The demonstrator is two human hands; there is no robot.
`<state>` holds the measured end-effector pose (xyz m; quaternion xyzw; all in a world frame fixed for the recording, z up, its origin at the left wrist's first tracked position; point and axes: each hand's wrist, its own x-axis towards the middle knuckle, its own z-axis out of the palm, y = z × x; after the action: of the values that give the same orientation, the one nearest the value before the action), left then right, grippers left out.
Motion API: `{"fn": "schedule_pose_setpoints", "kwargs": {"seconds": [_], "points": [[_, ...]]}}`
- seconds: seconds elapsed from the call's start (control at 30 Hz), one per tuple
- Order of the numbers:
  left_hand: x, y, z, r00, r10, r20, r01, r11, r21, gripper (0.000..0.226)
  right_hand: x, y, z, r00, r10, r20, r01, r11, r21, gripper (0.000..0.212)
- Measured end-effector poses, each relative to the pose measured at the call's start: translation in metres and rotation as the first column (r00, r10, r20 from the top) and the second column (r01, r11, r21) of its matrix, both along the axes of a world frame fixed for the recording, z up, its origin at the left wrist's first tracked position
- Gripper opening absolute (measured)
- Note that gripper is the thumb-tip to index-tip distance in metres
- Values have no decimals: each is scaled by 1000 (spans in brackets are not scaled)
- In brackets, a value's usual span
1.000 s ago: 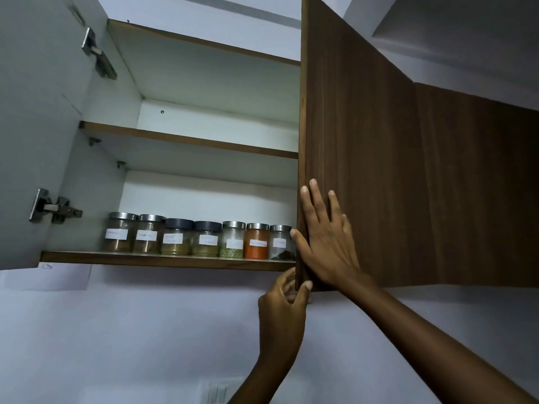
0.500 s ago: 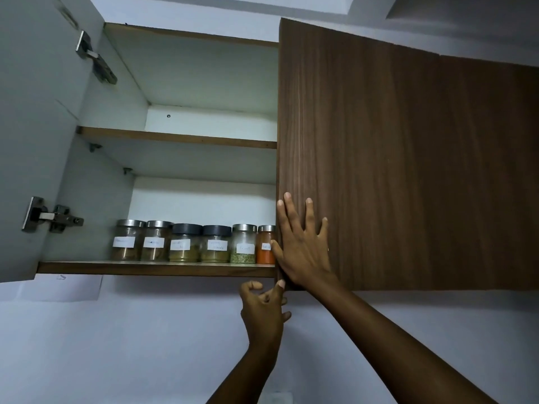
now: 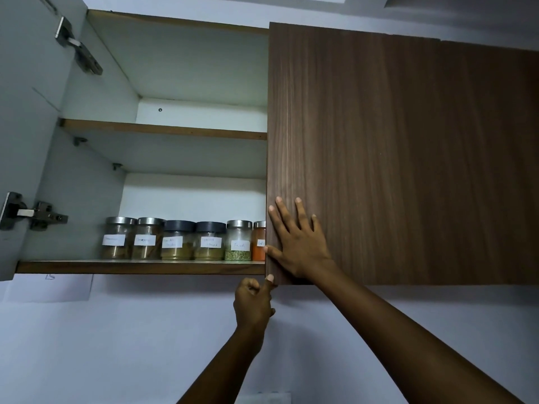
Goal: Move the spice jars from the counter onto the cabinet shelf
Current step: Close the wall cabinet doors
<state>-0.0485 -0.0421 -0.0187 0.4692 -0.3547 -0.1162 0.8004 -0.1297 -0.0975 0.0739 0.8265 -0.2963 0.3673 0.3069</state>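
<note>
the brown wood-grain door (image 3: pixel 408 156) fills the right half of the frame and covers that side of the cabinet. its left edge blocks the view into the right end of the shelves. the white door (image 3: pixel 26 141) at the left edge of the frame stands swung open. the lower shelf (image 3: pixel 140 266) runs across centre left, between the two doors. a paper sheet (image 3: pixel 49 287) is fixed to the wall below the shelf, at lower left.

the spice jars (image 3: pixel 175 242) stand upright in one row on the lower shelf, side by side, labels facing out. six are visible. the orange-powder jar (image 3: pixel 259 242) at the right end is half hidden behind the brown door's edge.

the right hand (image 3: pixel 300 249) lies flat on the brown door's face near its lower left corner, fingers straight and spread, grasping nothing. the left hand (image 3: pixel 253 301) is just under that corner, fingers clenched loosely on nothing, one raised fingertip touching the door's bottom edge.
</note>
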Motion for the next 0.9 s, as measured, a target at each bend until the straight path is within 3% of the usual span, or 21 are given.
{"fn": "schedule_pose_setpoints", "kwargs": {"seconds": [0.33,0.43,0.53,0.7,0.8,0.9], "points": [[4,2,0,998,-25,60,25,1000,7,28,6,-11,-10,996,59,61,-60,998,6,77],[6,2,-1,995,-21,97,20,1000,17,27,12,-23,-36,978,150,146,-153,988,9,82],[10,2,-3,971,67,228,-85,994,68,28,17,-33,-61,958,135,255,-133,991,-23,71],[25,12,-6,840,247,484,-369,913,175,26,19,-30,-60,955,64,289,-61,998,-22,68],[33,30,-5,723,325,610,-508,848,149,11,17,-29,-61,957,54,284,-54,999,-6,69],[35,61,4,612,372,698,-590,802,90,11,17,-19,-59,956,63,286,-89,993,76,68]]}}
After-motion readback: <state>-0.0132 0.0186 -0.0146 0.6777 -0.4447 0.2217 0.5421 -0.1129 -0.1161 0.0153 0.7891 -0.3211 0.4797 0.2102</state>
